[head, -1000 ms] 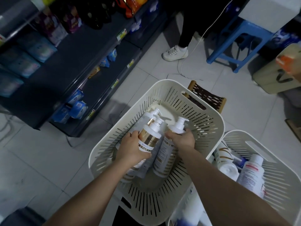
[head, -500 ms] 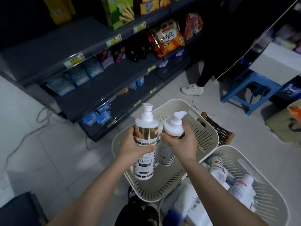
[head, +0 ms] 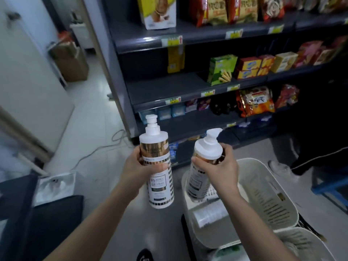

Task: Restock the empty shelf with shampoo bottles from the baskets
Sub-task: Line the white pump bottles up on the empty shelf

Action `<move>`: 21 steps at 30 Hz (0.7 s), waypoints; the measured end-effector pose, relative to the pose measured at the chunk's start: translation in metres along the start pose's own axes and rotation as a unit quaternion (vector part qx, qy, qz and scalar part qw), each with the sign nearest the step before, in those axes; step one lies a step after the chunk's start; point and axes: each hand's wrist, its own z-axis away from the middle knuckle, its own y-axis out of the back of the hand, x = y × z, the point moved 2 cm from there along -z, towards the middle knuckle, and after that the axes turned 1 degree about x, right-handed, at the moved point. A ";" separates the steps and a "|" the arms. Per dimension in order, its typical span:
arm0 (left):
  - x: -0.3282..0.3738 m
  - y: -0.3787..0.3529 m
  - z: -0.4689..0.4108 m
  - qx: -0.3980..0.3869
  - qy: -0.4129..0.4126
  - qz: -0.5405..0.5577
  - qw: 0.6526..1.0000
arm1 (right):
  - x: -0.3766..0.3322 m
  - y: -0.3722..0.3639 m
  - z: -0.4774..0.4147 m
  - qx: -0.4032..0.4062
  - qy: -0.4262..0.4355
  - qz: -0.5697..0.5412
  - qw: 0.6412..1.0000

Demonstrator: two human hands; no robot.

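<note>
My left hand [head: 134, 167] grips a white pump shampoo bottle [head: 159, 172] with a gold band, held upright in front of the dark shelving. In my right hand [head: 218, 169] is a second white pump bottle [head: 199, 179], tilted, just above the near rim of a cream slatted basket [head: 263, 194]. A mostly bare dark shelf [head: 165, 89] runs at mid height on the left of the rack, straight ahead of both bottles. A second cream basket [head: 301, 240] sits at the lower right, its contents blurred.
Snack bags and boxes [head: 256, 102] fill the rack's right side and upper levels. A person's leg and white shoe [head: 282, 168] stand at right beside a blue stool [head: 327, 187]. A cable [head: 98, 149] trails across the tiled floor. A dark unit [head: 37, 213] sits at lower left.
Both hands have lifted the two bottles out of the basket and up toward the shelves. The view has swung upward from the basket to the rack.
</note>
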 end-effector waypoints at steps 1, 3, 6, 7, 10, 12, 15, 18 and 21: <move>0.003 0.015 0.004 0.022 0.000 0.012 1.000 | -0.009 -0.010 0.001 -0.017 0.007 -0.008 1.000; 0.009 0.044 0.011 0.066 -0.003 0.031 0.997 | -0.027 -0.031 0.004 -0.052 0.025 -0.021 0.998; 0.017 0.084 0.021 0.121 -0.009 0.049 0.991 | -0.052 -0.065 0.011 -0.095 0.047 -0.029 0.994; 0.019 0.098 0.024 0.138 -0.011 0.054 0.989 | -0.060 -0.077 0.013 -0.107 0.055 -0.029 0.992; 0.026 0.140 0.035 0.184 -0.020 0.068 0.980 | -0.084 -0.113 0.022 -0.146 0.076 -0.031 0.986; 0.029 0.168 0.041 0.211 -0.029 0.072 0.974 | -0.098 -0.138 0.029 -0.175 0.087 -0.035 0.980; 0.034 0.209 0.050 0.246 -0.047 0.082 0.965 | -0.120 -0.176 0.040 -0.209 0.098 -0.038 0.972; 0.034 0.248 0.055 0.274 -0.065 0.083 0.956 | -0.138 -0.215 0.051 -0.245 0.105 -0.035 0.963; 0.034 0.285 0.057 0.294 -0.074 0.091 0.948 | -0.154 -0.255 0.059 -0.279 0.107 -0.030 0.954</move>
